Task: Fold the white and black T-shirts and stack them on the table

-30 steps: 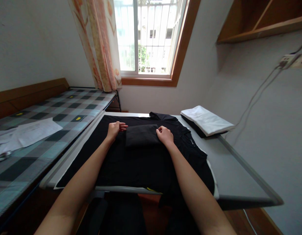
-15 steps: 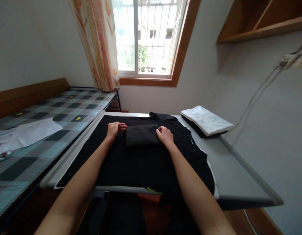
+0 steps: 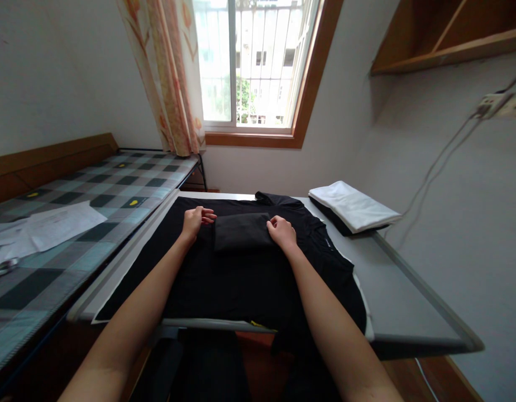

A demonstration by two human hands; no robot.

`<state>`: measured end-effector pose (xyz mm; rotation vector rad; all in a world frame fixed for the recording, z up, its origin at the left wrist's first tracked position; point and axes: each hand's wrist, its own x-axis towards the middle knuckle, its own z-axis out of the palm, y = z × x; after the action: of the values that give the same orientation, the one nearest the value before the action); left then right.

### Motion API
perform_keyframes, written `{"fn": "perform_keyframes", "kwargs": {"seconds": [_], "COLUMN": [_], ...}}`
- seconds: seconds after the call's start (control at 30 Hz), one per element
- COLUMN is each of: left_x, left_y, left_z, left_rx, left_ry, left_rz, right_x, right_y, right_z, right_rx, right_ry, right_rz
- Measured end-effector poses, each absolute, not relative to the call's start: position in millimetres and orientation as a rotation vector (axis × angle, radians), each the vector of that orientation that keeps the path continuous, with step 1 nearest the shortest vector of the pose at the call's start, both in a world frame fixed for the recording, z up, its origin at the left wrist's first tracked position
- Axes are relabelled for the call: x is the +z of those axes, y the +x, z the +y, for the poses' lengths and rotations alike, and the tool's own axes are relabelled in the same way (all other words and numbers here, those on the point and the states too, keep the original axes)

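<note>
A dark, neatly folded rectangle of cloth (image 3: 243, 233) lies on a black shirt (image 3: 233, 290) that is spread out over the table. At its upper right corner, my right hand (image 3: 282, 230) has thumb and fingers closed on the edge. My left hand (image 3: 196, 221) is by the upper left corner, its fingers loosely bent and a little apart, holding nothing that I can see. The fingertips come very close to the folded cloth; whether they touch it cannot be made out. The shirt's bunched part is on the right and at the far edge.
A grey-white table (image 3: 409, 301) stands under the shirt. On its far right lies a stack of folded cloth, a white piece (image 3: 350, 206) over a black one. To the left is a bed with a checked cover (image 3: 90, 190) and loose papers (image 3: 52, 229). A wall shelf (image 3: 450, 50) overhangs the right.
The fingers of my left hand have spread slightly and shifted a touch away from the folded cloth. My right hand and the cloth look the same.
</note>
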<state>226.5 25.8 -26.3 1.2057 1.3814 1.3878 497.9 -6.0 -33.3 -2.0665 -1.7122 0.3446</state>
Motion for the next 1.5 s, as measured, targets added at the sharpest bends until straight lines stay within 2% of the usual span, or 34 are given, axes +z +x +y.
{"fn": "perform_keyframes", "kwargs": {"seconds": [0.4,1.5], "left_x": [-25.2,-24.1], "left_y": [223.7,225.7], "left_z": [22.9,21.0], "left_rx": [1.348,1.398], "left_ry": [1.136,1.102], "left_rz": [1.205,1.235], "right_x": [-34.9,-35.5], "right_y": [498.8,499.2], "right_z": [-6.0,-5.7], "right_rx": [0.347,0.342], "right_ry": [-2.059,-2.051], "right_rz": [-1.710,-1.700]}}
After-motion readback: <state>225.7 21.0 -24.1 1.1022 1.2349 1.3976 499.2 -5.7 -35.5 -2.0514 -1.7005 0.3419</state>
